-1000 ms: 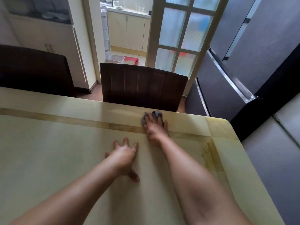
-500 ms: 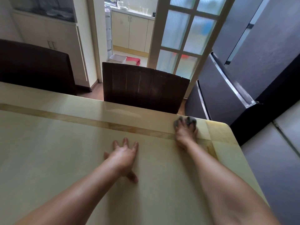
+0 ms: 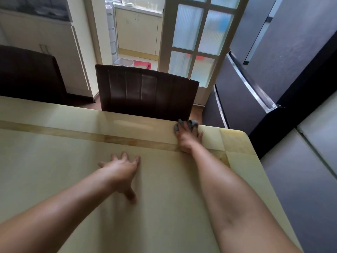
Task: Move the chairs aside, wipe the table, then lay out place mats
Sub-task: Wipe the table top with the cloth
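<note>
**A:** In the head view, what kind of table (image 3: 54,170) is it?

**B:** A wide one with a smooth, glossy top of pale cream colour. A narrow band (image 3: 91,136) of amber, stone-like pattern runs along the far side and turns at the rounded right corner.

**A:** Where is the cloth (image 3: 191,123)?

**B:** It is a small grey cloth, crumpled and soft-looking. It lies on the far edge of the table, close to the right corner. The right hand (image 3: 187,138) is on top of it, palm down. The fingers lie flat and a little spread over the cloth, and grey folds show beyond the fingertips.

**A:** And the left hand (image 3: 122,170)?

**B:** It rests on the bare top, nearer to the person and well apart from the cloth. The fingers are spread wide with the tips on the surface, and the thumb points back toward the person. It holds nothing.

**A:** What about the chairs?

**B:** One chair (image 3: 145,92) stands just behind the far edge. Its back is dark brown with vertical panels and a slightly shiny surface. A second chair (image 3: 27,73), dark and matte, stands at the left.

**A:** What is around them?

**B:** At the right is a grey refrigerator (image 3: 255,84) with a long metal handle. Behind the first chair is a door (image 3: 198,39) with panes of ribbed, frosted glass, and beyond it are cream cabinets (image 3: 136,31).
</note>
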Action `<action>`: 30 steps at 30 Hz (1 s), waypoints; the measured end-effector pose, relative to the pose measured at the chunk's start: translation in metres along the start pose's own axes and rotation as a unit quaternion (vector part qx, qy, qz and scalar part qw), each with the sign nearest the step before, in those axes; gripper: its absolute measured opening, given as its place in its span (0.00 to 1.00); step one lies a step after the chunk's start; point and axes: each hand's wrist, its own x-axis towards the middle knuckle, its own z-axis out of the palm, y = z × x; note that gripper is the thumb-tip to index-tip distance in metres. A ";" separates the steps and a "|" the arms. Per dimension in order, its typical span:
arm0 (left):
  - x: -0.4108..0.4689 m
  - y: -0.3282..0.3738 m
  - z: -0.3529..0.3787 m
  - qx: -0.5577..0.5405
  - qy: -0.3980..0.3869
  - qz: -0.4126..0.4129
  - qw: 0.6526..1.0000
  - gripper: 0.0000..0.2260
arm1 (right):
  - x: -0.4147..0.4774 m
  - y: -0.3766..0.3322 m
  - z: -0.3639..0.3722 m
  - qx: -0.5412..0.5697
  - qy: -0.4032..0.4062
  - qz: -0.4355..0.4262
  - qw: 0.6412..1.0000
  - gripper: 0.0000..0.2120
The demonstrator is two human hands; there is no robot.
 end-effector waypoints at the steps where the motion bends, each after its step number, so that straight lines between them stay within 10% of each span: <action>1: -0.001 0.005 -0.001 -0.007 0.006 0.009 1.000 0.56 | 0.001 0.015 -0.004 0.003 0.009 0.015 1.000 0.27; 18: 0.011 0.048 0.013 -0.081 0.000 0.059 0.995 0.51 | -0.037 0.146 -0.020 0.048 0.090 0.238 0.966 0.23; 30: -0.009 0.050 0.010 -0.101 0.034 0.057 0.993 0.53 | -0.145 0.032 0.022 0.019 -0.055 -0.058 0.997 0.23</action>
